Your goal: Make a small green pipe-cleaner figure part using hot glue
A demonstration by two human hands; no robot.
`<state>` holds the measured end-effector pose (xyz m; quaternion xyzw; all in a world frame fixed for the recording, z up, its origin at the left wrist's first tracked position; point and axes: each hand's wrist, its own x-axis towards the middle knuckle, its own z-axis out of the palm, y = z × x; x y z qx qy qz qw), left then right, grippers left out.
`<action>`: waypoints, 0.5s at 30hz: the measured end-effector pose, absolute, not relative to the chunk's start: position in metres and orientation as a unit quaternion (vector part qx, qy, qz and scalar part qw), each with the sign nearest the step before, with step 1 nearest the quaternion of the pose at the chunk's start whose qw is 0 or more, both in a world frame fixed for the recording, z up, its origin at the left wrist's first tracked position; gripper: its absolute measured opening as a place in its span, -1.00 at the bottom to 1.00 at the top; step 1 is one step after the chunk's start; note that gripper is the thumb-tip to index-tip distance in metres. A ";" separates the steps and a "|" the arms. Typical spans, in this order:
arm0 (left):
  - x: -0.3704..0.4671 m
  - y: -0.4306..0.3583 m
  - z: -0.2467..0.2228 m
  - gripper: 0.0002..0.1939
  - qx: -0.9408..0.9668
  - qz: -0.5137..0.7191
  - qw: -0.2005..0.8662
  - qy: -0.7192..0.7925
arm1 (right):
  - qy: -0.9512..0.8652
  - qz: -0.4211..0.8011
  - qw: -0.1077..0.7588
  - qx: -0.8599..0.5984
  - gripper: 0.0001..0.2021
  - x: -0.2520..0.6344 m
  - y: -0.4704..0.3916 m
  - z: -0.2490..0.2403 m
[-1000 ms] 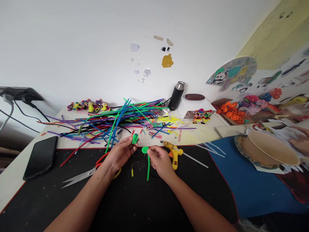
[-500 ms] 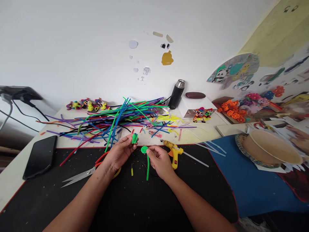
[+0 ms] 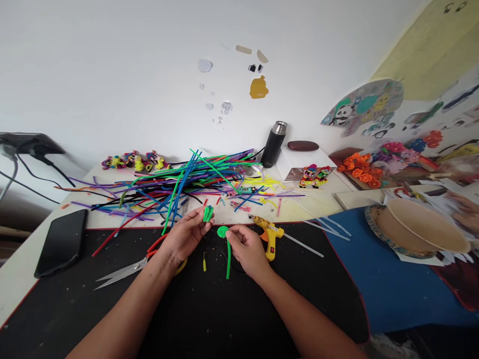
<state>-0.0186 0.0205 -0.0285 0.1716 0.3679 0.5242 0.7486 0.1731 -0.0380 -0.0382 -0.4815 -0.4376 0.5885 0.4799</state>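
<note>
My left hand (image 3: 189, 232) pinches a small bundled green piece (image 3: 208, 214) between thumb and fingers. Just right of it, my right hand (image 3: 245, 246) grips a flat green coil (image 3: 222, 232) at its edge, and a straight green tail (image 3: 228, 262) hangs down from it. A yellow glue gun (image 3: 272, 237) lies right beside my right hand. Partly under my left wrist are scissors (image 3: 123, 271) with red-orange handles. A small yellow pointed piece (image 3: 204, 263) rests on the black mat (image 3: 209, 314) between my forearms.
Behind my hands spreads a pile of coloured pipe cleaners (image 3: 187, 179). A black phone (image 3: 62, 242) lies at left. A black flask (image 3: 274, 144), a white box (image 3: 299, 162) and small figures (image 3: 314, 175) stand behind. At right are a bowl (image 3: 422, 227) and another person's hand (image 3: 462, 204).
The view has shifted very slightly. Both hands keep nearly the same pose and hold the same green pieces. The other person's hand at the far right has moved a little.
</note>
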 end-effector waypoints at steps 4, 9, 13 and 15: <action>-0.017 0.019 -0.024 -0.79 0.178 0.519 0.754 0.361 | -0.444 0.583 0.476 -0.486 -0.63 0.173 -0.039 -0.037; -0.015 0.016 -0.020 -0.77 0.199 0.514 0.761 0.341 | -0.450 0.577 0.475 -0.489 -0.63 0.173 -0.039 -0.038; -0.015 0.015 -0.018 -0.75 0.202 0.516 0.762 0.335 | -0.448 0.576 0.478 -0.490 -0.61 0.173 -0.039 -0.041; -0.015 0.015 -0.018 -0.76 0.201 0.512 0.765 0.334 | -0.447 0.578 0.475 -0.490 -0.62 0.173 -0.039 -0.042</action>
